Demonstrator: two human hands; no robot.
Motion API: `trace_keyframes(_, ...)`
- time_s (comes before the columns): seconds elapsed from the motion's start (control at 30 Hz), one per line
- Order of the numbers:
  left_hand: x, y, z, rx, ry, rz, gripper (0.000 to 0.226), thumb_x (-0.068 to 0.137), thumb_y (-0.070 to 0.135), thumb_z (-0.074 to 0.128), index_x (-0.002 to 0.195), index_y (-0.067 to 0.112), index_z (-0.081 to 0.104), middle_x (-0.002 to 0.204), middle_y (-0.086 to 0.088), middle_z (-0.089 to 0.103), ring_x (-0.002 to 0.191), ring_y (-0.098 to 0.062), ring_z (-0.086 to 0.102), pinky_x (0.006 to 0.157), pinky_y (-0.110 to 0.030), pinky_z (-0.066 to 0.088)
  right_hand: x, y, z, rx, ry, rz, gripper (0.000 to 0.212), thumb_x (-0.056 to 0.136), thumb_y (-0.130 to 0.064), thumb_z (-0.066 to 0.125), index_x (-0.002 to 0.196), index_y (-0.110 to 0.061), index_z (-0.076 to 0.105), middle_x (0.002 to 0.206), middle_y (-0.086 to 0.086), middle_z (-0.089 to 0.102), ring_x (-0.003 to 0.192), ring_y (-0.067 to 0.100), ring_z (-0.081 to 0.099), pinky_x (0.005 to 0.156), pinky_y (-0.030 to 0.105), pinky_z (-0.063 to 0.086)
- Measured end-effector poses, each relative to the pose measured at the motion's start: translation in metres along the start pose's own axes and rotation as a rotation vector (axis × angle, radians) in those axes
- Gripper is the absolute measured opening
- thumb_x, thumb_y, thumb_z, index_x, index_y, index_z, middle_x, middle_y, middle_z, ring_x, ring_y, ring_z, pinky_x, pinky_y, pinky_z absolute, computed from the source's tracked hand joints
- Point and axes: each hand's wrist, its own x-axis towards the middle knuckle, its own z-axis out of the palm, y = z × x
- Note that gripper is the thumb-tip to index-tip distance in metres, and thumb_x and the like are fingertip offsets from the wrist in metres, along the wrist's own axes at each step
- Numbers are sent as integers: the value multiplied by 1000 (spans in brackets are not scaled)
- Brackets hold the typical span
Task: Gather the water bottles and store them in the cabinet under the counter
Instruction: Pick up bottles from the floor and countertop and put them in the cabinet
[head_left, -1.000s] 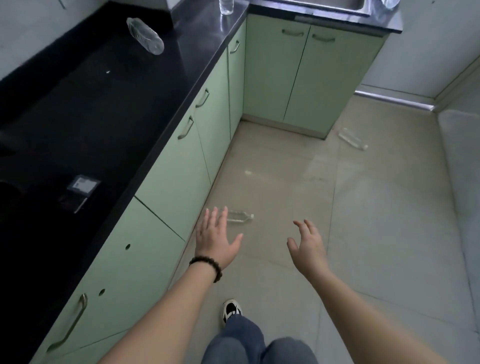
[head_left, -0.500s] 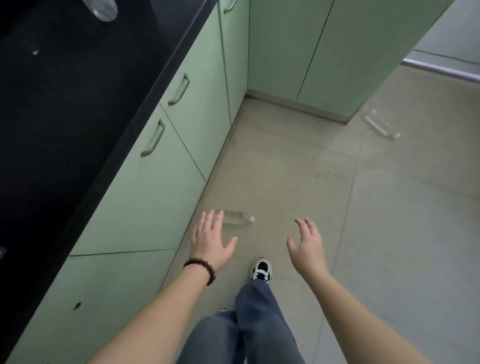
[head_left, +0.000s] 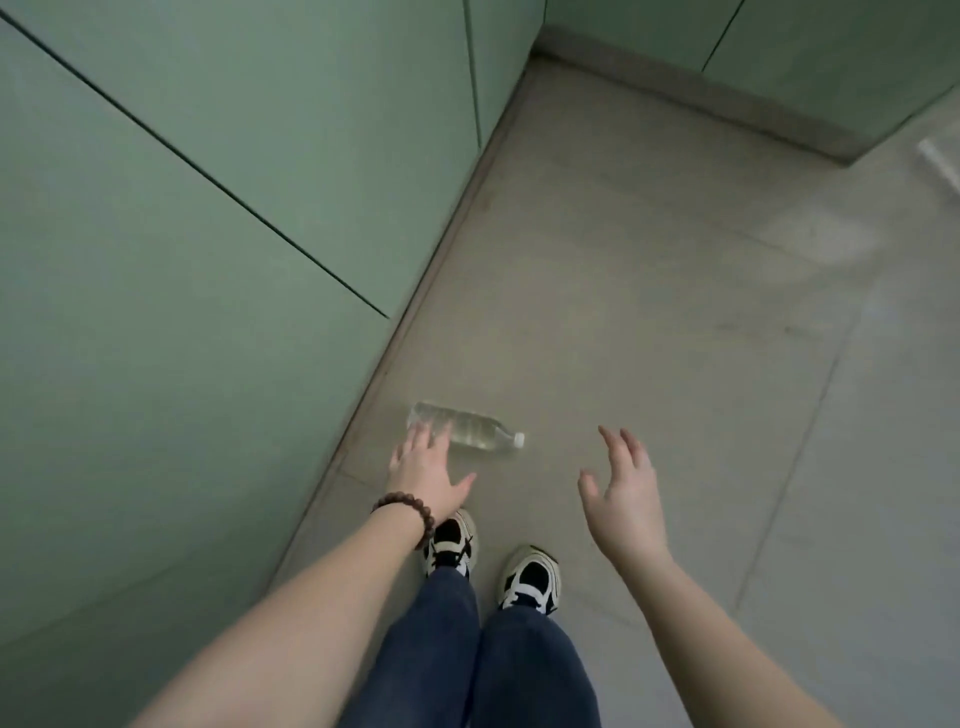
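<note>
Head view: clear water bottle (head_left: 470, 429) lying on floor, white cap; left hand (head_left: 425, 474), right hand (head_left: 623, 491) fingers spread, empty.

Both hands spread, empty; left hand (head_left: 427, 472) over floor bottle (head_left: 470, 431).

Pale green cabinet fronts (head_left: 208, 218) are seen along the left, split by dark seams, and a second run (head_left: 769, 52) is set across the far end, meeting in a corner. The floor (head_left: 649, 291) is laid with large grey-beige tiles, and soft, even light is cast over it.
</note>
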Motion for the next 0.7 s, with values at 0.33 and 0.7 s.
trace_keyframes(0.33, 197, -38, 134, 283, -98, 111, 100, 82, 50, 68, 155, 26, 4, 164, -4, 0, 151, -26, -4, 121, -51, 1, 135, 88, 109, -55, -2, -5, 56, 94, -20, 52, 146, -22, 33, 157, 4, 21, 143, 23, 24, 114, 38, 27)
trace_keyframes(0.7, 188, -19, 99, 136, 103, 56, 61, 77, 50, 69, 122, 17, 45, 121, -9, 53, 113, -29, 51, 94, -36, 38, 140, 62, 106, -56, 10, -42, 56, 93, -18, 53, 146, -22, 33, 156, 3, 22, 143, 23, 25, 112, 37, 27)
